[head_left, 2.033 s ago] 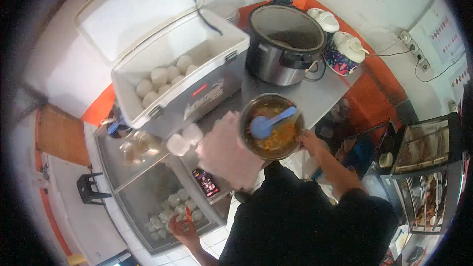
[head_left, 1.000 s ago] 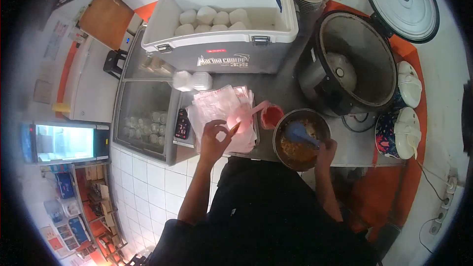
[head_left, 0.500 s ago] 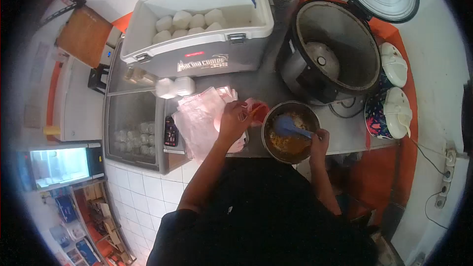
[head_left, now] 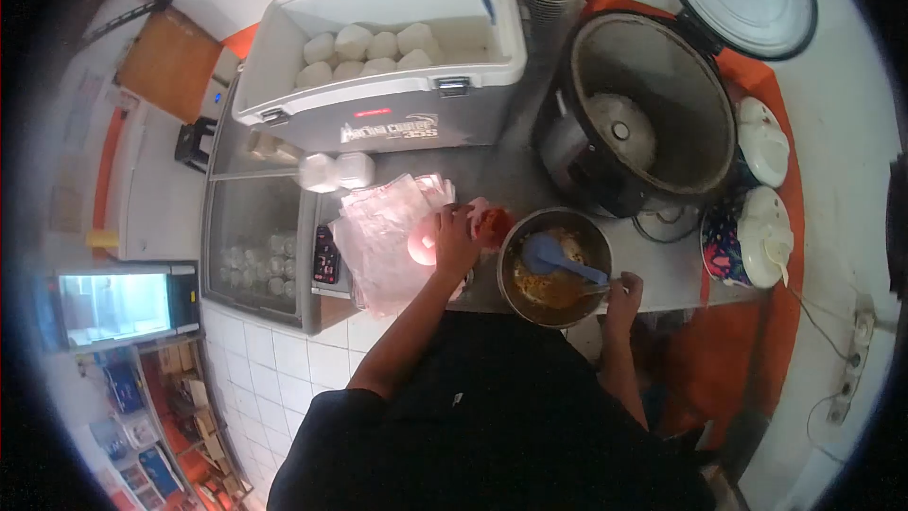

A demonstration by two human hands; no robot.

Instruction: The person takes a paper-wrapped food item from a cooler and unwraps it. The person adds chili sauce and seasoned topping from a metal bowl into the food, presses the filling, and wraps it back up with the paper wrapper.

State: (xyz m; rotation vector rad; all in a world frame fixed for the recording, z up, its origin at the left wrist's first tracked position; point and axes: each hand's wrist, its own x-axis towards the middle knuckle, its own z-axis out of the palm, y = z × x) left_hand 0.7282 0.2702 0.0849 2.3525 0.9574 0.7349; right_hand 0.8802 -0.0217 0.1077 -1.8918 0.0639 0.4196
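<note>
On the counter (head_left: pixel 501 173), a metal bowl (head_left: pixel 560 214) sits between both hands, its blue spoon (head_left: pixel 544 254) handle pointing toward the nearer right hand (head_left: pixel 621 297); left hand (head_left: pixel 455 248) beside red-filled container (head_left: pixel 493 228); grips unclear

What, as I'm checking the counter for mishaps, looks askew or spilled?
The pinkish sheets beside the left hand look askew, fanned at uneven angles instead of squared up. No spill shows on the visible counter.

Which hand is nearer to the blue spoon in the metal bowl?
The right. The right hand is at the bowl's rim, by the handle end of the blue spoon; the left hand is beyond the opposite rim.
</note>
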